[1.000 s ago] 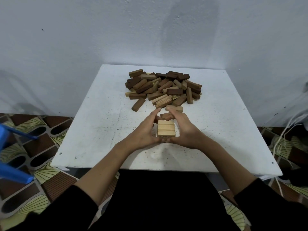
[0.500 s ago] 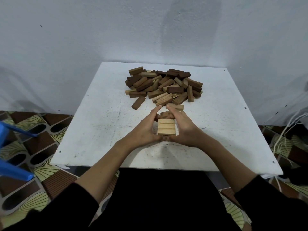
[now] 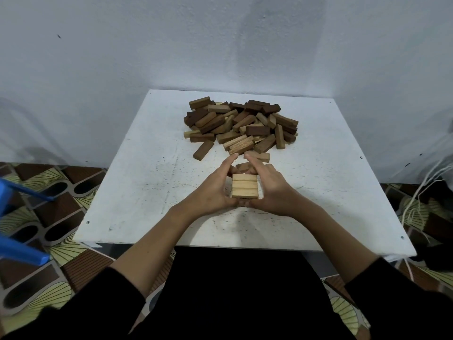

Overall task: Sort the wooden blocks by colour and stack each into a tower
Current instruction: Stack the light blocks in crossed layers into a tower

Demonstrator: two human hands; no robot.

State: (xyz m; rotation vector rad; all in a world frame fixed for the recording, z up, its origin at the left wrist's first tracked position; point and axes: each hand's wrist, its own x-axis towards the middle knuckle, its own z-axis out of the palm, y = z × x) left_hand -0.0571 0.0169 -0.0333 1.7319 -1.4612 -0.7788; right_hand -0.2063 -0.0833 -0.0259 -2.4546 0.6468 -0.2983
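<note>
Compared with a second ago, we see both hands holding the same position around the light stack (image 3: 245, 186); nothing has been added, so we judge this a squaring step on the first tower. The left hand (image 3: 215, 190) and right hand (image 3: 272, 188) press its two sides, fingers straight. The stack sits just nearer us than the block pile (image 3: 241, 125); its top blocks run left-right.

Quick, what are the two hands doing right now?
Left hand: open, fingers pressed on the left side of the light stack.
Right hand: open, fingers pressed on its right side.
</note>
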